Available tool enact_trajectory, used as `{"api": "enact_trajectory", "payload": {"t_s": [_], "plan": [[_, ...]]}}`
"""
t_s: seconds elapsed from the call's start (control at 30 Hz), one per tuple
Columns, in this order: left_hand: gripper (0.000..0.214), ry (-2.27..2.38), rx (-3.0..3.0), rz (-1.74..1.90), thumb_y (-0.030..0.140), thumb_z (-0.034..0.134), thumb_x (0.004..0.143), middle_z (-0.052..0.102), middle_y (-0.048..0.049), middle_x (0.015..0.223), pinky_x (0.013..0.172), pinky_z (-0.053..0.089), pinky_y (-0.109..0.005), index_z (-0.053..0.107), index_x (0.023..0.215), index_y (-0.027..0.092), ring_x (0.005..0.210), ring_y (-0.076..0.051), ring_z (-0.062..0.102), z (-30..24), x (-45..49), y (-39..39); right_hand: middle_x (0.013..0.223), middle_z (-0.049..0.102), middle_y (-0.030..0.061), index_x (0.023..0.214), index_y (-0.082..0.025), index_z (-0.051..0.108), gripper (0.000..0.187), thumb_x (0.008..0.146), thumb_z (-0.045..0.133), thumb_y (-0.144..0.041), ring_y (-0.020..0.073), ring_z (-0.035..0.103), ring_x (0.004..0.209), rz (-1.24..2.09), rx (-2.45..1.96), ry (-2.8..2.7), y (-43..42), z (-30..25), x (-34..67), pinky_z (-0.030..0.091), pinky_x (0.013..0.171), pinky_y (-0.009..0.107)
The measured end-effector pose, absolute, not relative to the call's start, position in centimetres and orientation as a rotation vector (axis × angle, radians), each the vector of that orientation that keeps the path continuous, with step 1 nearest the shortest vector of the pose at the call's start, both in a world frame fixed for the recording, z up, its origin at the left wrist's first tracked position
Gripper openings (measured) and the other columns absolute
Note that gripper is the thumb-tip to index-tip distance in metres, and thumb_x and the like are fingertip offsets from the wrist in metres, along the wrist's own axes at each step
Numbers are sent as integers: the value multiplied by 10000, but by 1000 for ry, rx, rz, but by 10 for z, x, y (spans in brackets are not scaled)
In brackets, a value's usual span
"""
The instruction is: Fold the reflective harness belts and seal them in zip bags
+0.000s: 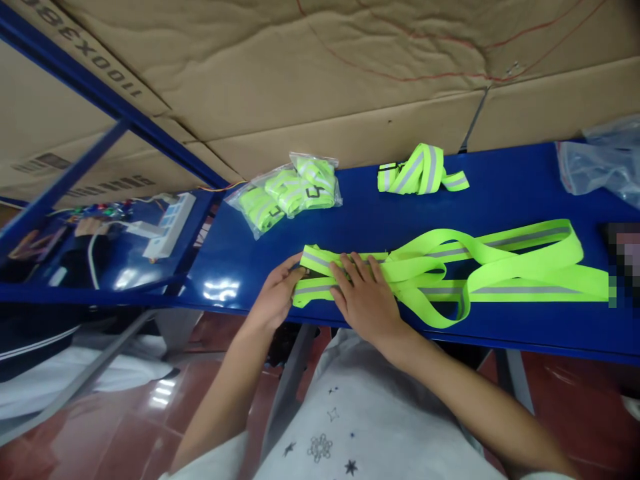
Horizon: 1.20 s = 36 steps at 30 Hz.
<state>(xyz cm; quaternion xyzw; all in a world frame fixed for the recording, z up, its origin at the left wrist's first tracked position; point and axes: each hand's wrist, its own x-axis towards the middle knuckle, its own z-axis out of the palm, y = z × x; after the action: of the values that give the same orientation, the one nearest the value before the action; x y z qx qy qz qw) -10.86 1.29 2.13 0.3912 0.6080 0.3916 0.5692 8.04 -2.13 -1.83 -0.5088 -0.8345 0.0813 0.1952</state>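
A long neon-yellow reflective strap point(480, 263) with a grey stripe lies in loose loops on the blue table point(380, 213). My left hand point(274, 293) pinches the folded left end of the strap at the table's near edge. My right hand point(364, 293) lies flat on the folded layers just to the right, fingers stretched out and pressing them down.
Two clear bags point(287, 190) of folded straps lie behind my hands. One folded strap point(420, 170) sits farther back. A clear plastic bag point(600, 163) is at the far right. Cardboard point(320, 73) lines the wall. A white power strip point(167, 223) rests on the lower left shelf.
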Motion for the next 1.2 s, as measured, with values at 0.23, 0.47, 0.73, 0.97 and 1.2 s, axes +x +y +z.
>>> {"api": "enact_trajectory", "payload": {"t_s": [0.23,0.47,0.73,0.97,1.2], "plan": [[504,1349,629,1024,199,723,707,772,-97,1060,713,545,-243,706,1205,123,875,-196,733,19,-90,5,1538,532,177,1457,-63,534,536,1114,314,-411,347,447,1471,245,-1357,-2296,-24,-15,84,327,1246,554],[400,1260,561,1034,422,591,880,753,-81,1033,792,585,-276,711,1168,171,957,-209,722,22,-61,0,1565,476,230,1376,-52,548,441,1096,334,-317,311,471,1458,313,-1248,-2220,-26,-13,86,411,1203,515],[511,1084,665,952,542,804,832,756,-77,1026,841,579,-269,717,1194,192,1037,-229,729,22,-48,-13,1670,339,168,1443,-94,513,420,1087,344,-239,284,246,1592,334,-1125,-2120,-30,-7,90,341,1274,514],[570,1199,776,1095,620,756,845,746,-84,1032,839,555,-259,693,1166,152,1059,-226,710,21,-34,-16,1433,573,129,1150,-177,604,269,1097,352,-256,226,472,1408,565,-1051,-1892,-20,5,102,412,1209,462],[494,1237,1025,1143,546,740,889,742,-83,1138,960,539,-321,693,1245,206,1145,-256,681,21,-32,-27,1397,555,159,1409,-182,482,397,1098,329,-376,244,508,1361,642,-1133,-1714,-16,20,116,468,1134,443]]}}
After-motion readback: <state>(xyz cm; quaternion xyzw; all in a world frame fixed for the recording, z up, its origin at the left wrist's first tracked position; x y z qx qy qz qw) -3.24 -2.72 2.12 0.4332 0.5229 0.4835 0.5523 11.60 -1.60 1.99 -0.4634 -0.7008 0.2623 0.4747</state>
